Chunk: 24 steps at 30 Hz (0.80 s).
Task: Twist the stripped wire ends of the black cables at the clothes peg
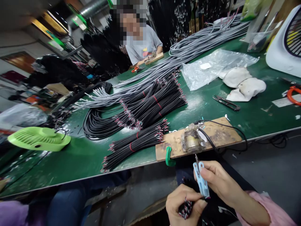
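The left hand (182, 202) pinches a wire bundle (185, 210) upright, ends exposed. The right hand (217, 180) grips blue snips (201, 182) just off the counter's (82, 157) near edge.

Green table (211, 103), beyond right hand (218, 182) | wooden board (218, 135) at near edge, just above hand | black wire bundles (141, 138) up-left of hand | grey cables (188, 50) farther back | snips (227, 103), white cloths (242, 84), plastic bag (211, 67) beyond board | green fan (39, 138) far left.
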Tool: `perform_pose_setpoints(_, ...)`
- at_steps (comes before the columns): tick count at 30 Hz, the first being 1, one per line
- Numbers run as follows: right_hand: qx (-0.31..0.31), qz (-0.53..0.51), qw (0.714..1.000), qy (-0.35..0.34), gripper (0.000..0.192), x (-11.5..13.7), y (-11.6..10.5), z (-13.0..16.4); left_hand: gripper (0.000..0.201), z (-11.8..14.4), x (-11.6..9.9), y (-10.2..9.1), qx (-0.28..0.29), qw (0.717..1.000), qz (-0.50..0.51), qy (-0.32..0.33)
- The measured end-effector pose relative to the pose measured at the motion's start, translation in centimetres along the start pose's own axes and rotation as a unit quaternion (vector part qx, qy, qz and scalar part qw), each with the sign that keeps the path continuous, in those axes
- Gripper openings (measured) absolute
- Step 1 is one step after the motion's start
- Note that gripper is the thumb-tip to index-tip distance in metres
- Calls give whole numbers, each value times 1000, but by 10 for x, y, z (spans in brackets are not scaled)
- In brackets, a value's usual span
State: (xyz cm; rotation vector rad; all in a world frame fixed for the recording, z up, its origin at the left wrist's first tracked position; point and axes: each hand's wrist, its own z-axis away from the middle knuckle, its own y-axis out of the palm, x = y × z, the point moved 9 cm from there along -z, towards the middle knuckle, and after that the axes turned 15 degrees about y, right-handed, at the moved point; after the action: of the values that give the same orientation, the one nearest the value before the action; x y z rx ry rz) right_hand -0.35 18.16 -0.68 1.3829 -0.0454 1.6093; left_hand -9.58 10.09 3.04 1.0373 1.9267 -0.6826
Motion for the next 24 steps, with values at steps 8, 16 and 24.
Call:
perform_pose_setpoints(8,12,-122,991,53,52,-16,-4,-3,19,-1,-3,6,12,1000,-5,-4)
perform_pose_setpoints(16,-62,56,996,27,32,-33,-47,14,21,10,-2,1,19,999,-8,-27)
perform_pose_setpoints(24,-13,275,955,-109,12,-3,-4,37,35,82,40,-15,-67,959,-30,-275)
